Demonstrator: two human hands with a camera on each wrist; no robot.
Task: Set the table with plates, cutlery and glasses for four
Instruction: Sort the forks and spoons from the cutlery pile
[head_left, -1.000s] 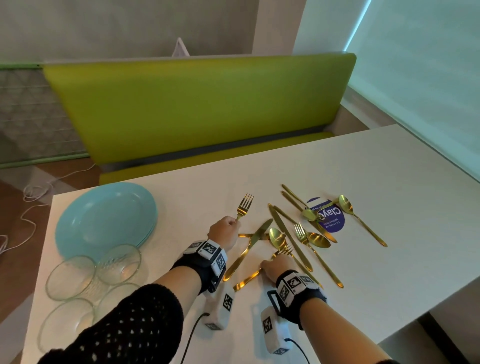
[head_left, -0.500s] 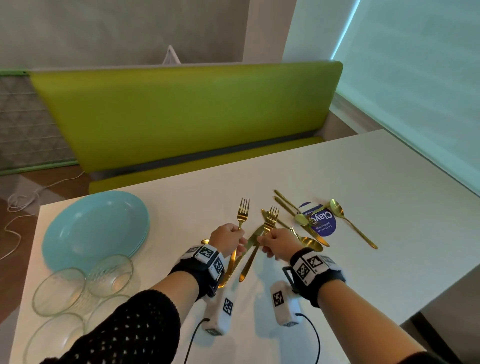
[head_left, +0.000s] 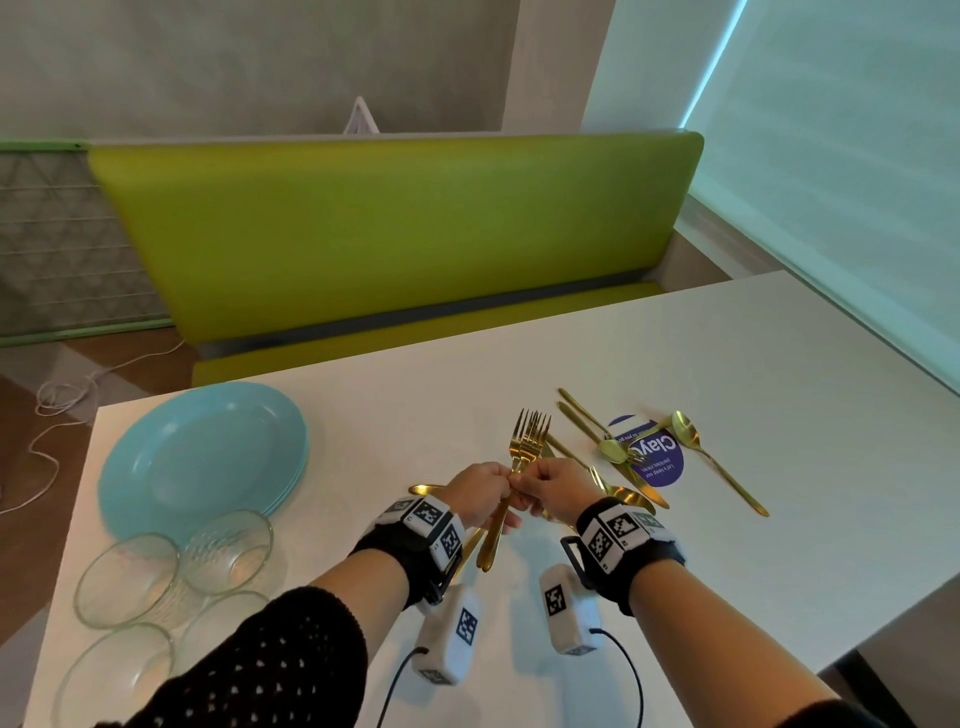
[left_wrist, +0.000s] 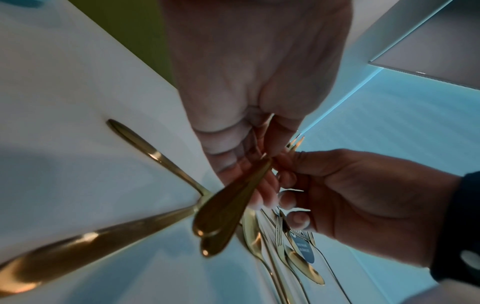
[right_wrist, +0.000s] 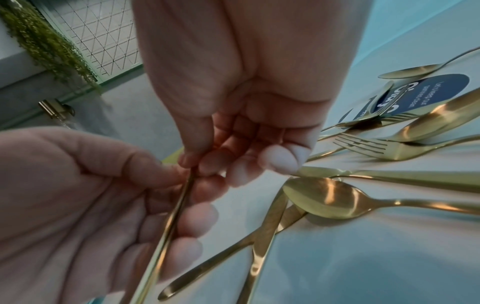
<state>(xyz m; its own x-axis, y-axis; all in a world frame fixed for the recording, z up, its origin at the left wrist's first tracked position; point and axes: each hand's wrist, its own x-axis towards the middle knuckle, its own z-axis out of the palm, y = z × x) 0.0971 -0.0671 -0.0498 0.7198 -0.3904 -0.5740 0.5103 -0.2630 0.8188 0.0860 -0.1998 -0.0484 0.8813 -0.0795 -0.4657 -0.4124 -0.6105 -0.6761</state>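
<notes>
Cutlery first: two gold metal forks (head_left: 527, 457) held together above the counter (head_left: 779, 364), tines up and pointing away from the person, handles running back and down toward the wrists.

Left to right:
- Stack of pale blue round plates (head_left: 202, 457) at the far-left of the counter, four clear glass bowls (head_left: 223, 551) clustered just in front of it. None laid out yet.
- Left hand (head_left: 480, 493) curled round the fork shafts mid-length; the handles hang below its fingers.
- Right hand (head_left: 556, 491) touching the left, thumb and fingertips pinching the same shafts just under the fork heads. Looks like a squaring-up or hand-over; can't tell which hand carries the weight.
- Loose gold knives, spoons and forks (head_left: 623, 493) on the counter just right of and behind the right hand, some lying across a round dark-blue sticker (head_left: 657, 457). One gold spoon (head_left: 717, 460) furthest right, bowl away, handle angled toward the near-right edge.

Key relation: the remaining pile sits right of the hands, long axes mostly diagonal, so the right hand is nearer for the next pick, if the left takes the bundle. Plates are on the left hand's side, well apart from the cutlery.
</notes>
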